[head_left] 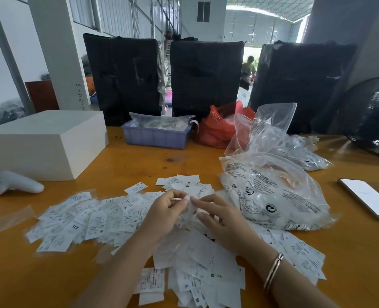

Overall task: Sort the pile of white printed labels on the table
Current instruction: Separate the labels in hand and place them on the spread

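Pinching one label (187, 200) together, left hand (166, 210) and right hand (219, 215) hover over the pile (108, 218); bare counter (144, 161) lies beyond.

- There was just one camera. It sat on the person's head.
- It looked forward and down at the wooden table (139, 165).
- It was close to the left hand (165, 211) and right hand (217, 215), which were low in the middle.
- Its wide view also took in the black bundles (206, 76) farther back.
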Demonstrator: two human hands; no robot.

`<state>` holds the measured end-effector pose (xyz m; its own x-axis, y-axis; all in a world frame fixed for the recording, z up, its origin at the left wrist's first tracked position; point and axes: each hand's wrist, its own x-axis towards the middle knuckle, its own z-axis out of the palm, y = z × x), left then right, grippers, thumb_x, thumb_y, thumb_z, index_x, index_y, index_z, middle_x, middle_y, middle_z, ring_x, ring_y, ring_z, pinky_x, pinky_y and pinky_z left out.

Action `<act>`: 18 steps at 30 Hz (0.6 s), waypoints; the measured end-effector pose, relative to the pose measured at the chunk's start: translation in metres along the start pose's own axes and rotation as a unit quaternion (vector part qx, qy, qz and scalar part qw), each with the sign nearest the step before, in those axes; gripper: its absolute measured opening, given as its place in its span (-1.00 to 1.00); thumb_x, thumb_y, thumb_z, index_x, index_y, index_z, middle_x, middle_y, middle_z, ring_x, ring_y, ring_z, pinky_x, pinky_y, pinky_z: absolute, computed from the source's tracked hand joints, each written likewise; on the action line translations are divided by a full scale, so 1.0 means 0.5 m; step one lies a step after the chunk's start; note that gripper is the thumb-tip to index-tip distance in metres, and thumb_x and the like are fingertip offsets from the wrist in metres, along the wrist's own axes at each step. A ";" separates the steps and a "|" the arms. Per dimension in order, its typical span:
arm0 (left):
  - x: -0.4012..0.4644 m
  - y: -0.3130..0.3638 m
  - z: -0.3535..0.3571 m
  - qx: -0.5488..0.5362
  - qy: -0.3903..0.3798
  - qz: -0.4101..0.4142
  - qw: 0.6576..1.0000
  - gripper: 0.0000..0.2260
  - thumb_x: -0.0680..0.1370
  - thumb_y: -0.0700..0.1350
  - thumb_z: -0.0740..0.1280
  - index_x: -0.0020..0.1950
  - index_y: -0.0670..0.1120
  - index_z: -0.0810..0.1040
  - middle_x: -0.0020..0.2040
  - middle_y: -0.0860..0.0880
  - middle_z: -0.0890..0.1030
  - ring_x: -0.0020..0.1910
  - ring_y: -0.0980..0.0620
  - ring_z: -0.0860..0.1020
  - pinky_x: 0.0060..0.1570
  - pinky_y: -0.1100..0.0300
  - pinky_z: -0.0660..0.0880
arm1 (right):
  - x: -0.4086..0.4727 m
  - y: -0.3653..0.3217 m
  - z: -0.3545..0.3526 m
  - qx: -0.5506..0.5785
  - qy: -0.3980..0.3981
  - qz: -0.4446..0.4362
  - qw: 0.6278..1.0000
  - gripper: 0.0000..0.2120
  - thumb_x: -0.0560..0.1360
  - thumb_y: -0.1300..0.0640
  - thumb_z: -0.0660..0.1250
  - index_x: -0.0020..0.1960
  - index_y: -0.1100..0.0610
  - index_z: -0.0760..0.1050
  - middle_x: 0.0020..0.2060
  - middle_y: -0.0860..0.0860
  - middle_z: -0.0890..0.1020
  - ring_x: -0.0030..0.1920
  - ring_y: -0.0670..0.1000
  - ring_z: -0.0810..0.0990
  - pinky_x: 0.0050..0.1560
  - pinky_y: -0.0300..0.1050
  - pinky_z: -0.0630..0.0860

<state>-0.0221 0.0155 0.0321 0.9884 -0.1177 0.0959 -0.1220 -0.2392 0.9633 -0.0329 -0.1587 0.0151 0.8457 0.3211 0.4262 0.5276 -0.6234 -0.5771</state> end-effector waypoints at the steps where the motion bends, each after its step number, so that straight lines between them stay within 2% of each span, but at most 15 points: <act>1: 0.000 -0.001 0.000 0.006 -0.001 -0.005 1.000 -0.91 0.60 -0.03 0.26 -0.01 0.04 0.56 -0.06 -0.21 0.64 -0.16 -0.02 0.54 -0.18 0.24 0.43 | 0.000 0.000 0.000 -0.005 -0.012 -0.008 1.000 -0.65 0.57 -0.05 0.19 0.35 -0.18 0.37 0.07 -0.34 0.41 -0.12 -0.22 0.48 -0.11 -0.41 0.40; 2: 0.002 -0.003 -0.001 0.014 0.002 -0.007 1.000 -0.90 0.60 -0.02 0.26 -0.01 0.04 0.57 -0.07 -0.18 0.64 -0.17 -0.01 0.54 -0.19 0.24 0.43 | 0.000 -0.001 -0.001 -0.005 -0.022 -0.015 1.000 -0.64 0.57 -0.06 0.19 0.36 -0.19 0.35 0.09 -0.33 0.40 -0.11 -0.26 0.48 -0.09 -0.43 0.39; 5: 0.005 -0.002 -0.003 0.032 0.027 0.006 0.999 -0.87 0.61 -0.05 0.25 -0.02 0.06 0.60 -0.16 0.08 0.65 -0.16 0.17 0.59 -0.23 0.32 0.47 | 0.006 -0.009 -0.013 0.006 -0.019 -0.007 1.000 -0.64 0.55 -0.09 0.16 0.34 -0.22 0.28 0.07 -0.30 0.41 -0.08 -0.32 0.46 -0.08 -0.45 0.41; 7: 0.009 -0.004 -0.005 0.062 0.066 0.032 0.995 -0.86 0.61 -0.06 0.26 -0.02 0.03 0.62 -0.17 0.11 0.64 -0.17 0.13 0.59 -0.23 0.25 0.51 | 0.014 -0.010 -0.031 0.009 0.059 0.021 0.998 -0.62 0.51 -0.07 0.14 0.32 -0.15 0.34 -0.02 -0.29 0.43 -0.11 -0.32 0.47 -0.11 -0.46 0.43; 10: 0.010 -0.010 -0.006 0.142 0.143 0.082 0.976 -0.88 0.60 -0.09 0.27 0.00 0.03 0.60 -0.26 0.16 0.55 -0.43 0.21 0.44 -0.45 0.29 0.42 | 0.035 0.006 -0.078 -0.004 0.230 0.059 0.971 -0.76 0.54 0.15 0.22 0.17 0.07 0.55 -0.12 -0.17 0.54 -0.23 -0.21 0.52 -0.18 -0.46 0.45; 13: 0.008 -0.016 -0.010 0.211 0.177 0.094 0.957 -0.84 0.60 -0.13 0.27 0.15 0.01 0.56 -0.27 0.14 0.55 -0.49 0.20 0.47 -0.56 0.42 0.31 | 0.067 0.043 -0.137 -0.025 0.311 0.111 0.944 -0.79 0.55 0.29 0.23 0.08 0.13 0.60 -0.13 -0.05 0.59 -0.38 -0.19 0.47 -0.37 -0.47 0.41; 15: 0.007 -0.017 -0.016 0.288 0.196 0.092 0.933 -0.82 0.59 -0.13 0.27 0.18 0.02 0.54 -0.25 0.09 0.59 -0.42 0.16 0.50 -0.48 0.29 0.42 | 0.086 0.079 -0.170 -0.053 0.324 0.165 0.930 -0.75 0.55 0.31 0.20 0.09 0.14 0.61 -0.05 0.02 0.63 -0.48 -0.15 0.41 -0.51 -0.44 0.34; 16: 0.007 -0.016 -0.019 0.318 0.209 0.089 0.920 -0.81 0.59 -0.13 0.27 0.18 0.01 0.54 -0.22 0.06 0.61 -0.36 0.12 0.53 -0.40 0.20 0.51 | 0.092 0.099 -0.183 -0.077 0.312 0.198 0.926 -0.74 0.55 0.32 0.18 0.10 0.15 0.61 0.00 0.04 0.64 -0.48 -0.14 0.43 -0.52 -0.44 0.33; 18: 0.008 -0.016 -0.025 0.351 0.236 0.095 0.901 -0.80 0.58 -0.13 0.28 0.18 -0.02 0.56 -0.13 0.02 0.63 -0.21 0.05 0.56 -0.17 0.06 0.57 | 0.098 0.142 -0.198 -0.166 0.209 0.282 0.921 -0.73 0.55 0.29 0.19 0.15 0.16 0.58 0.06 0.07 0.64 -0.31 -0.06 0.55 -0.46 -0.45 0.33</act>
<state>-0.0161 0.0292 0.0278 0.8515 0.1633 0.4982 -0.1557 -0.8286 0.5378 0.0378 -0.2576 0.0638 0.8358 -0.3807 0.3955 -0.0990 -0.8131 -0.5736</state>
